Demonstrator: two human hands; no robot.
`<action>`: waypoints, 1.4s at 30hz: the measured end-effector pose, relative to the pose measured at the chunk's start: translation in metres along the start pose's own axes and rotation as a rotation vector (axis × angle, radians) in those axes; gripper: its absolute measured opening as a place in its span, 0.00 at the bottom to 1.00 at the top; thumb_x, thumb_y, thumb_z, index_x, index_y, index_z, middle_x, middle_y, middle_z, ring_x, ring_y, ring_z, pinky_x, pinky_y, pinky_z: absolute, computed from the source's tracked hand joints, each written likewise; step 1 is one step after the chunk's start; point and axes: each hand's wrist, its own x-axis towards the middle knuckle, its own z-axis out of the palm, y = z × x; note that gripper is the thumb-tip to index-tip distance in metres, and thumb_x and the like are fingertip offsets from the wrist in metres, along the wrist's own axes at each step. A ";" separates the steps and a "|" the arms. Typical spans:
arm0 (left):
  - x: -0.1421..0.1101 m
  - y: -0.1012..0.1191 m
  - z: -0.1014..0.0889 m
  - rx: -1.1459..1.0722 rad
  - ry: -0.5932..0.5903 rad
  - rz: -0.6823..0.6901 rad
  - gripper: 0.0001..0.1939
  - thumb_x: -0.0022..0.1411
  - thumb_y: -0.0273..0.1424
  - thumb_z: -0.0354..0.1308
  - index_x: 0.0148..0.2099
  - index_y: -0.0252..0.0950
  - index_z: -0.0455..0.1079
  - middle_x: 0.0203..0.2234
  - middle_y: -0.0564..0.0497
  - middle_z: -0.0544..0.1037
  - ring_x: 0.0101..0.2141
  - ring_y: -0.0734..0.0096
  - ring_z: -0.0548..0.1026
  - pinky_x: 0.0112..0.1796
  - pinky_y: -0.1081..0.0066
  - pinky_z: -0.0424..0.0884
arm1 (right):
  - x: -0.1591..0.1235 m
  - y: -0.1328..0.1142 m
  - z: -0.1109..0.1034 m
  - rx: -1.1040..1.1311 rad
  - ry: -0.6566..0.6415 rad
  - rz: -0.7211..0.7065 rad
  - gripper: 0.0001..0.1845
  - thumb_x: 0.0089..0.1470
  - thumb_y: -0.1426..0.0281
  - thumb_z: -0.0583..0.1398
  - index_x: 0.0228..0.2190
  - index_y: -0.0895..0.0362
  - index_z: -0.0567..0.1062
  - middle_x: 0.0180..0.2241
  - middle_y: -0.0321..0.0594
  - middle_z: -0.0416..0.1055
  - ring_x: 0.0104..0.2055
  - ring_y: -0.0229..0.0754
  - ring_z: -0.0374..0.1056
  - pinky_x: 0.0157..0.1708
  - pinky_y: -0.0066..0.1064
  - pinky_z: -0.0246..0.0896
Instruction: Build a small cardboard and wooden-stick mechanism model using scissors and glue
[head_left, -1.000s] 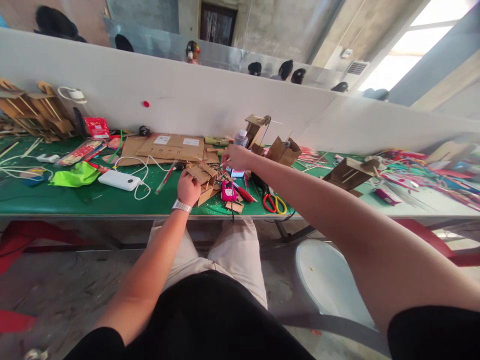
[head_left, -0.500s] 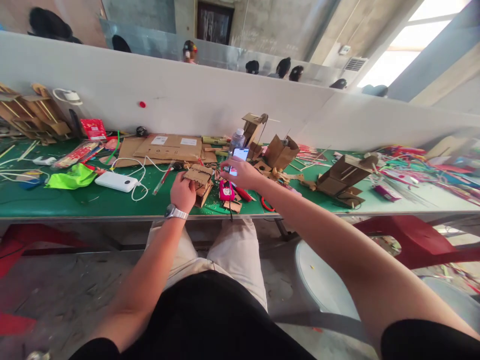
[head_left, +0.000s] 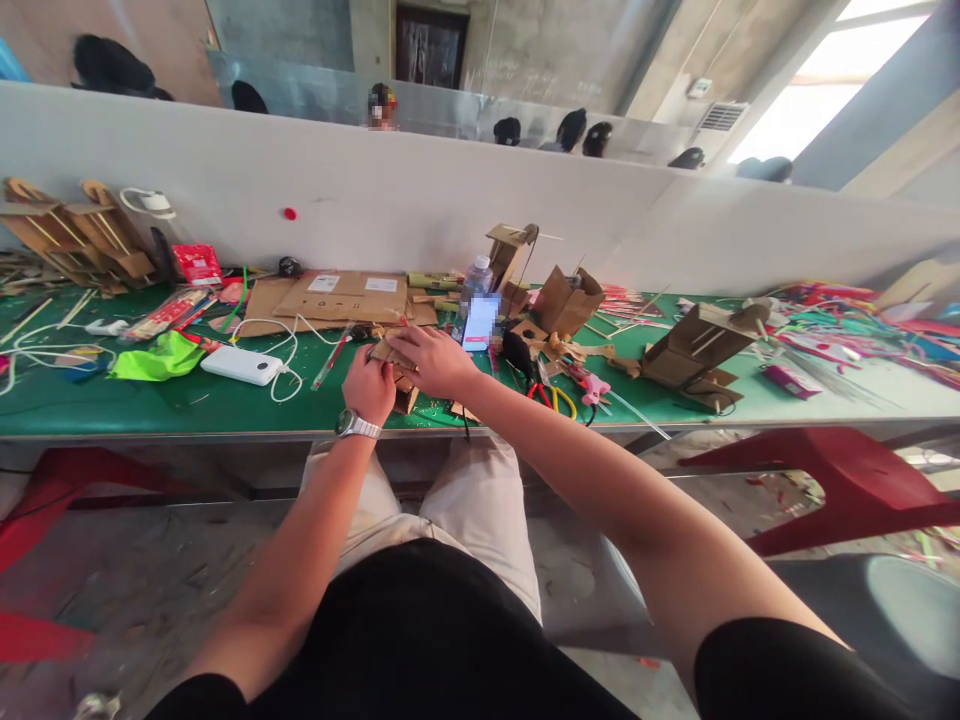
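Note:
Both of my hands meet over a small cardboard piece (head_left: pixel 394 352) near the front edge of the green table (head_left: pixel 150 405). My left hand (head_left: pixel 369 385), with a silver watch at the wrist, is curled around the piece from the left. My right hand (head_left: pixel 433 360) lies over it from the right with the fingers bent onto the cardboard. Most of the piece is hidden under the two hands. A lit phone (head_left: pixel 480 322) stands just behind my right hand, beside a plastic bottle (head_left: pixel 475 281).
A white power bank (head_left: pixel 241 365) with a looped cable lies to the left, next to green plastic (head_left: pixel 154 356). Flat cardboard sheets (head_left: pixel 337 297) lie behind. Red and yellow scissors (head_left: pixel 551 395) and cardboard models (head_left: pixel 697 345) are to the right. A red stool (head_left: pixel 840 485) stands at the right.
My right hand came back from near the phone and moved left onto the cardboard piece that my left hand holds. The view shifted slightly.

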 end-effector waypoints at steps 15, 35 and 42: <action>-0.004 0.002 0.012 -0.170 0.106 0.026 0.15 0.68 0.27 0.53 0.51 0.35 0.79 0.58 0.38 0.76 0.58 0.53 0.77 0.59 0.57 0.78 | 0.006 -0.019 0.001 -0.073 0.074 0.165 0.19 0.69 0.67 0.58 0.57 0.56 0.78 0.55 0.53 0.77 0.52 0.57 0.73 0.58 0.47 0.59; -0.027 0.015 0.020 -0.257 0.106 0.049 0.17 0.70 0.30 0.57 0.58 0.32 0.74 0.65 0.30 0.69 0.66 0.46 0.71 0.65 0.49 0.71 | -0.002 0.002 0.023 0.145 0.218 0.150 0.25 0.64 0.72 0.61 0.61 0.55 0.80 0.62 0.48 0.77 0.61 0.53 0.73 0.62 0.44 0.64; -0.009 0.013 0.014 -0.220 0.170 0.038 0.12 0.74 0.35 0.56 0.49 0.36 0.79 0.58 0.36 0.76 0.57 0.51 0.78 0.58 0.55 0.76 | -0.004 0.000 0.012 0.129 0.160 0.199 0.26 0.68 0.72 0.57 0.64 0.53 0.77 0.64 0.45 0.76 0.60 0.51 0.75 0.58 0.38 0.70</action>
